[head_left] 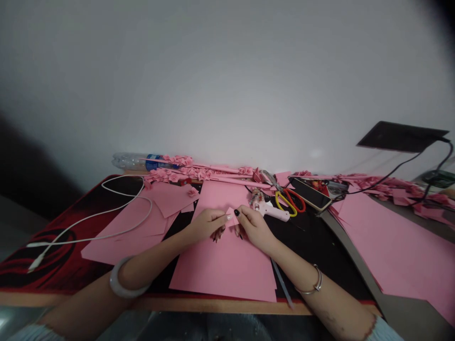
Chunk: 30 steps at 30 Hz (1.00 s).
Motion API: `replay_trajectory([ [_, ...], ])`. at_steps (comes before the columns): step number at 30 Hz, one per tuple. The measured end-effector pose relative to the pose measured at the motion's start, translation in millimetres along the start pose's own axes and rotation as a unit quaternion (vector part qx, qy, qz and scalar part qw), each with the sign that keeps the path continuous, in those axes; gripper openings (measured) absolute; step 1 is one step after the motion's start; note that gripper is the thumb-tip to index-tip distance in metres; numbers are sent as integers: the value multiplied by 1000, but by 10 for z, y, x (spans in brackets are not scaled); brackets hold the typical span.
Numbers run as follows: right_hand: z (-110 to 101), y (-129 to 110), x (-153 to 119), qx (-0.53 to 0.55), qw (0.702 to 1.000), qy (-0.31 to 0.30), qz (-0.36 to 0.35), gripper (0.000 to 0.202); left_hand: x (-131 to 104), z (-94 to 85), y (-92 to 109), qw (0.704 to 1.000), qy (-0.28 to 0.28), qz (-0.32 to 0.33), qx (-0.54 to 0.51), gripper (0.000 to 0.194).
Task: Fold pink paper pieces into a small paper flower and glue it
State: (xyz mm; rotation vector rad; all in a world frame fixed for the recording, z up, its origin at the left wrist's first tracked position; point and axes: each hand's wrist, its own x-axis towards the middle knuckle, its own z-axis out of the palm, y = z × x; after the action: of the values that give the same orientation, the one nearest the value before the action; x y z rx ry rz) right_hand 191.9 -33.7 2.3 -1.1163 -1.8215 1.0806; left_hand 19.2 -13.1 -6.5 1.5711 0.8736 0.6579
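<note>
Between my two hands is a small piece of pink paper point(232, 219), pinched at both sides just above a large pink sheet point(223, 270). My left hand point(208, 224) grips its left edge between thumb and fingers. On the opposite side, my right hand point(254, 228) holds it with the thumb on top. Some fingertips curl below the piece, partly hidden. Beyond my right hand lies a pale pink glue gun point(272, 210), and beside that are scissors point(290, 201) with yellow and red handles.
Pink paper flowers point(177, 175) on stems run along the wall, near a plastic bottle point(130, 161). A white cable point(88, 239) loops over sheets at left. A phone point(309, 193), a glue stick point(282, 284) and more pink sheets point(401, 251) lie right.
</note>
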Motion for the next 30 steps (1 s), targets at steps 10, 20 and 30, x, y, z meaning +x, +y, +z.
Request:
replay_trajectory([
  [10,1,-36,-5,25,1000,-5,1,34,-14,10,-4,1000,12,12,17,41],
  [20,41,-11,9,96,992,-79,36,21,-27,19,43,999,37,17,24,43],
  [30,44,52,42,178,976,-115,54,26,-28,35,12,997,57,52,15,42],
])
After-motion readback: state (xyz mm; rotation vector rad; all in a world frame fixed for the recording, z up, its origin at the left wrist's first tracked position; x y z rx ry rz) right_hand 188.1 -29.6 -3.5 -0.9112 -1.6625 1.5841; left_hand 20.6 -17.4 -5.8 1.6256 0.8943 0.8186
